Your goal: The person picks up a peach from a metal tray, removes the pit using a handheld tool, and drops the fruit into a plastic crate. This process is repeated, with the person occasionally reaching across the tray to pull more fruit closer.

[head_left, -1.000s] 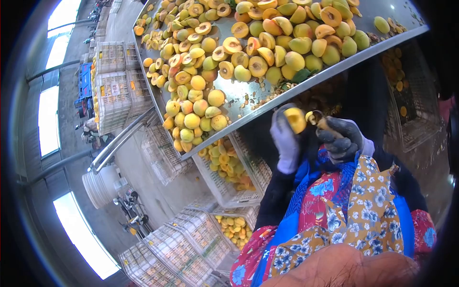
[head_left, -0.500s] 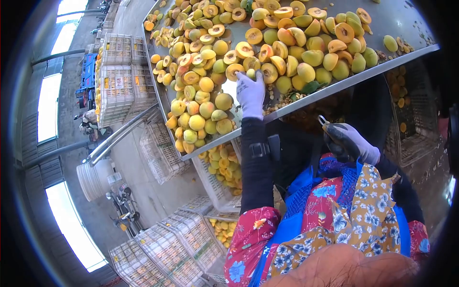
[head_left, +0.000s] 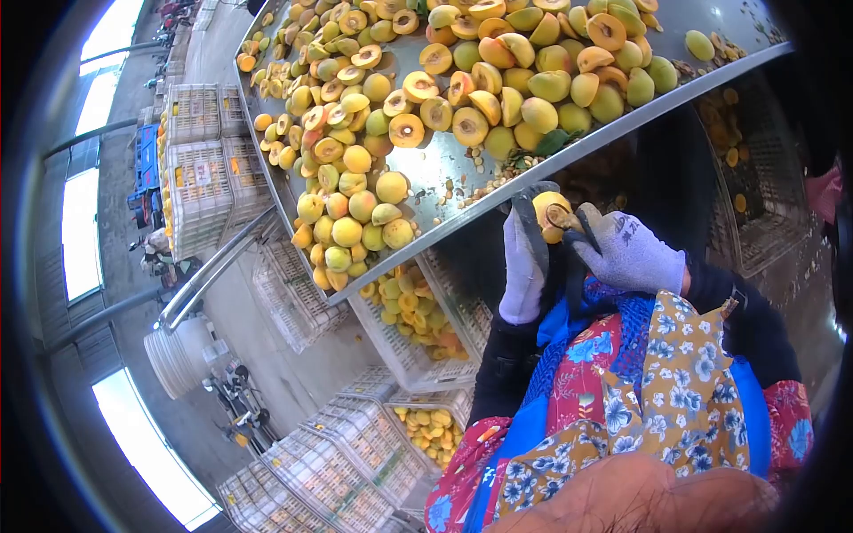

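Observation:
In the head view, my left hand [head_left: 524,253], in a grey-white glove with dark fingers, holds a cut yellow peach half [head_left: 543,205] just below the table's front edge. Its cut face with a brown centre is turned toward my right hand [head_left: 629,252]. That gloved hand is closed around a small pitting tool [head_left: 573,221], whose working end meets the middle of the peach; the tip itself is hidden. Above my hands, whole and halved peaches [head_left: 538,115] are heaped on the metal table [head_left: 426,175].
Loose pits and scraps [head_left: 484,189] lie along the table's raised metal rim [head_left: 569,165]. White plastic crates [head_left: 378,342] of peaches stand below on the left. Another crate [head_left: 751,240] is at the right. Stacked crates [head_left: 200,191] and a white bucket [head_left: 180,355] stand farther left.
My left hand has come back from the pile on the table with a peach half. My right hand has brought the pitting tool against it. The view has shifted slightly.

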The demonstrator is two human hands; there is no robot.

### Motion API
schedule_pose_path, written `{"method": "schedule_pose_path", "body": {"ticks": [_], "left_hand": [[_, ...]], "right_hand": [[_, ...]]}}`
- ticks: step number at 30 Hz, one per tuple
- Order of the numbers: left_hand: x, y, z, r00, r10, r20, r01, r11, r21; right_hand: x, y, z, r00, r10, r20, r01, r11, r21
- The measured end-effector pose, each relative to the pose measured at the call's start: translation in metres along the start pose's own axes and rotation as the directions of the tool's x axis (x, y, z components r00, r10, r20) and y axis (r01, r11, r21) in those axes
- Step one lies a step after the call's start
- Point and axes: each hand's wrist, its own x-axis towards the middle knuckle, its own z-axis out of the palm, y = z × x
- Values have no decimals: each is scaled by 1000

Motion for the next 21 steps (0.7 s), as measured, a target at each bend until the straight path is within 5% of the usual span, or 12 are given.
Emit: {"method": "schedule_pose_path", "body": {"ticks": [4, 7, 11, 13, 15, 16, 19, 20, 21], "left_hand": [[-6, -3, 0, 991, 128, -48, -109, 952, 285], [-8, -3, 3, 975, 211, -73, -165, 901, 402], [-11, -7, 10, 938, 337, -83, -235, 794, 561], [-13, -7, 13, 916, 398, -53, -285, 739, 610], [-13, -3, 15, 895, 445, -7, -334, 682, 650], [-13, -2, 15, 897, 442, -7, -342, 704, 622], [-11, -7, 13, 906, 423, -3, -340, 733, 588], [-9, -9, 12, 912, 410, 8, -326, 716, 618], [-9, -11, 10, 919, 394, 15, -310, 698, 646]], "right_hand": [[-8, 3, 4, 990, -133, -41, 127, 984, -128], [-8, 2, 5, 997, -69, 25, 71, 993, -94], [-5, 20, 19, 996, -76, 36, 64, 961, 270], [-2, 22, 18, 992, -112, 50, 68, 838, 541], [-1, 18, -5, 914, -8, 406, -333, 555, 762], [-1, 15, -12, 821, -16, 571, -527, 365, 768], [-4, 23, -11, 781, -179, 598, -603, 31, 797], [-1, 21, -12, 864, -183, 469, -393, 335, 856], [-1, 15, -13, 861, -87, 501, -431, 398, 810]]}}
